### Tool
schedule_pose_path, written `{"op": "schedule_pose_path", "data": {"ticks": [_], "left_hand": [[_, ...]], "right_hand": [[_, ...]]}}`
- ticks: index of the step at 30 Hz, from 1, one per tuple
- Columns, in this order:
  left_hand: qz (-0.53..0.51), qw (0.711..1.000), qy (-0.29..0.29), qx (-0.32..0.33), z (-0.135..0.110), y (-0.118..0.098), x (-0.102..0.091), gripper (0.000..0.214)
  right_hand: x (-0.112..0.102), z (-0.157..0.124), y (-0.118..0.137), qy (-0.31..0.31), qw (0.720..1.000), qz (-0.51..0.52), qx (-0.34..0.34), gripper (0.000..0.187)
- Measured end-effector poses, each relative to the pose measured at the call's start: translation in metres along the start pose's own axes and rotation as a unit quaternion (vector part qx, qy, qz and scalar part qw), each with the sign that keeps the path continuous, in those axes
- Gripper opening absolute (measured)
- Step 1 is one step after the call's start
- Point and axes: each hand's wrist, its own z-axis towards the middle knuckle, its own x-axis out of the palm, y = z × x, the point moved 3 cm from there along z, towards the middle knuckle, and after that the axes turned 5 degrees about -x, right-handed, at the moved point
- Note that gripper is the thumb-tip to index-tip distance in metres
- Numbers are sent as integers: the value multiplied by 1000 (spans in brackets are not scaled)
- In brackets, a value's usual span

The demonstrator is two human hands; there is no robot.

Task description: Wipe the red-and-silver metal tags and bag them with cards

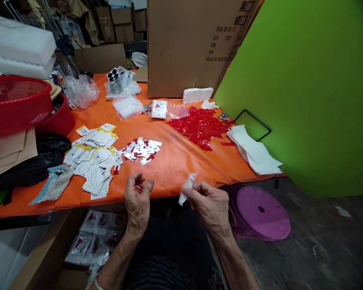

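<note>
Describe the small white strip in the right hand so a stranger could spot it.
Start at the orange-covered table, then go to its near edge, where the right hand pinches a small white strip. Unlike the white cards scattered on the table, it is up in the air.

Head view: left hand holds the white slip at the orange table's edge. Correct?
Not quite: the head view shows the right hand, not the left hand, holding the white slip. The left hand holds nothing visible. Corrected: right hand holds the white slip at the orange table's edge.
</note>
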Motion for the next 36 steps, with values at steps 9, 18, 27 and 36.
{"op": "schedule_pose_path", "data": {"ticks": [9, 18, 27, 36], "left_hand": [[0, 941, 318, -118, -23, -13, 8, 19], [119, 904, 389, -129, -24, -2, -3, 31], [222, 882, 416, 12, -17, -16, -6, 37], [284, 912, 283, 82, -14, -2, 6, 23]], "right_hand": [[25, -29, 15, 94, 886, -332, -309, 26], [18, -26, 8, 313, 937, -122, 100, 21], [24, -27, 1, 306, 940, -61, 138, 17], [31, -26, 13, 69, 841, -369, -388, 25]]}}
